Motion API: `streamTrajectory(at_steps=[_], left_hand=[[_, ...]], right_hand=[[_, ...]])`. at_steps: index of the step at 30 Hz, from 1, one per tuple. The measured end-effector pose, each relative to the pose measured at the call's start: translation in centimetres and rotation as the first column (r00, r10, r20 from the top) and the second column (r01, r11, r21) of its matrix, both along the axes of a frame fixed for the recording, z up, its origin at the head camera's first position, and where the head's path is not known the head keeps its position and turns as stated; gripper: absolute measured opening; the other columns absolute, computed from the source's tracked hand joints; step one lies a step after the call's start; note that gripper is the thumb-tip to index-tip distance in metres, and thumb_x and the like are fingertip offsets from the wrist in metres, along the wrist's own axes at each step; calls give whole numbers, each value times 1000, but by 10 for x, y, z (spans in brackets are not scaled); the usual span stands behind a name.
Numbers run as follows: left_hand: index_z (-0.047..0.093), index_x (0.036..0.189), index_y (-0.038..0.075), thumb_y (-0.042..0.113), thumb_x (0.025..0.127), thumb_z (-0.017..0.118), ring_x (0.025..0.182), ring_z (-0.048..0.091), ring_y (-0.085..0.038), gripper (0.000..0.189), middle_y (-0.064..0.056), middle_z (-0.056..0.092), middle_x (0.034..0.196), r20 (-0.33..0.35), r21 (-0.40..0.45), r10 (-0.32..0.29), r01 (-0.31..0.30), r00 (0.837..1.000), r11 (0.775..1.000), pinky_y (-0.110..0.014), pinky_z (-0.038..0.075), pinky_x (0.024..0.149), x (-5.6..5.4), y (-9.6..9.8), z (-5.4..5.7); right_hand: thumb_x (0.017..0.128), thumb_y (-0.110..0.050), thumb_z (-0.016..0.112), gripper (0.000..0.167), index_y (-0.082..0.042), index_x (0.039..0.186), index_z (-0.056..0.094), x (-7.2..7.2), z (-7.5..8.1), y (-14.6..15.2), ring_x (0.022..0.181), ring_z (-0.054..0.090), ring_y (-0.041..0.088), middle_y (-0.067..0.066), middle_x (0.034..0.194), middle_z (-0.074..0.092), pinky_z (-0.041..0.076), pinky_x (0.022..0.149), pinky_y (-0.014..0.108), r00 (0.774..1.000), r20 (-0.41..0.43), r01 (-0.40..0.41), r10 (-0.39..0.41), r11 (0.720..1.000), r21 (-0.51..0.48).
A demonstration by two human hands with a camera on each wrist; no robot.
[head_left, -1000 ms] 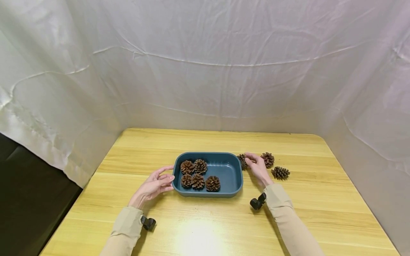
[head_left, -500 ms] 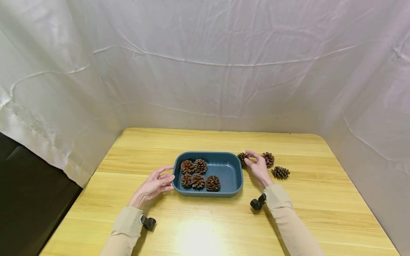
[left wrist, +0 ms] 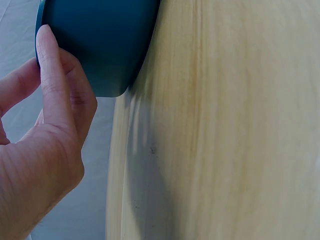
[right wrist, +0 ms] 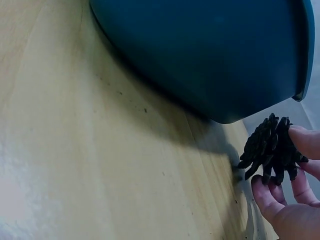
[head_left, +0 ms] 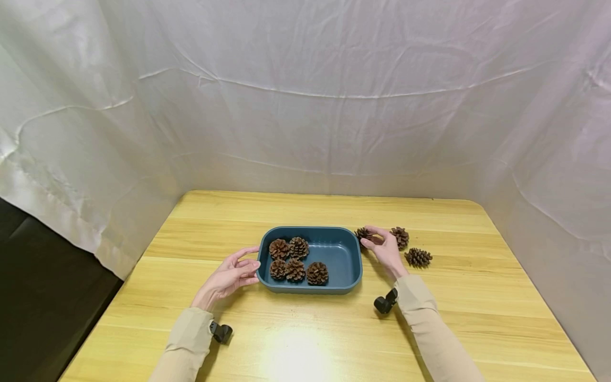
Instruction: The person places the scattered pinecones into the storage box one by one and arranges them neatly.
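My right hand [head_left: 387, 254] holds a pine cone [right wrist: 272, 150] between thumb and fingers, just outside the right end of the dark teal rectangular tub [head_left: 340, 268]. In the right wrist view the cone is lifted beside the tub's outer wall, its scales dark. At the opposite end my left hand [head_left: 234, 275] grips the tub, thumb tip at the rim and fingers spread along the end wall. Several brown pine cones lie inside: a pair at the back left, a pair in front of them, and a single cone [head_left: 317, 274] near the front middle.
Right of my right hand, two loose pine cones lie on the wooden table [head_left: 296, 334]: one farther back [head_left: 400, 238], one nearer [head_left: 418, 258]. A pale fabric curtain [head_left: 334, 132] surrounds the table's back and sides. Small dark specks dot the wood by the tub.
My right hand has raised the pine cone slightly beside the tub and shifted its fingers on it. The left hand and the tub have stayed put.
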State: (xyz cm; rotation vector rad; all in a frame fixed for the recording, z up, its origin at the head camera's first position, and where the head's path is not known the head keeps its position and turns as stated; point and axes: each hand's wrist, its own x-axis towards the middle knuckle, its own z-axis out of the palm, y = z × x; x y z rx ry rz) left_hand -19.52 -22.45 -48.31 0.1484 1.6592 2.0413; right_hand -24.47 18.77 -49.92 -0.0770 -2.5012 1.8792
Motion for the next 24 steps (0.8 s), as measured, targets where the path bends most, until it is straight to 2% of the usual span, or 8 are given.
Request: streamTrajectory(at_steps=[8,14,18,24], left_hand=[[24,153,-2,2,102,54,79,67,-6,59,6,67,97,5,1,1,-1,1000,1000,-22,63,77,1,0,2],[23,154,-1,2,102,54,79,67,-6,61,5,67,97,14,-9,9,-9,1000,1000,-23,63,77,1,1,2],[23,154,-2,1,102,53,80,68,-7,60,5,68,98,13,-5,9,-9,1000,1000,-23,63,77,1,1,3],[24,154,-1,1,102,53,80,68,-7,60,4,68,98,14,-3,9,-9,1000,1000,-23,64,78,0,1,2]], right_hand=[[93,-7,71,48,2,137,58,-2,1,0,127,55,38,24,147,52,45,87,12,999,28,28,-28,1000,13],[91,-9,73,48,2,136,59,-3,1,0,124,58,38,26,142,57,45,90,12,999,27,33,-34,999,40],[90,-10,75,46,0,133,62,-4,0,1,119,60,34,24,139,60,46,88,14,998,29,45,-47,997,55],[87,-11,78,47,-2,131,64,-3,1,2,116,60,32,22,136,61,47,84,12,998,28,63,-64,998,28]])
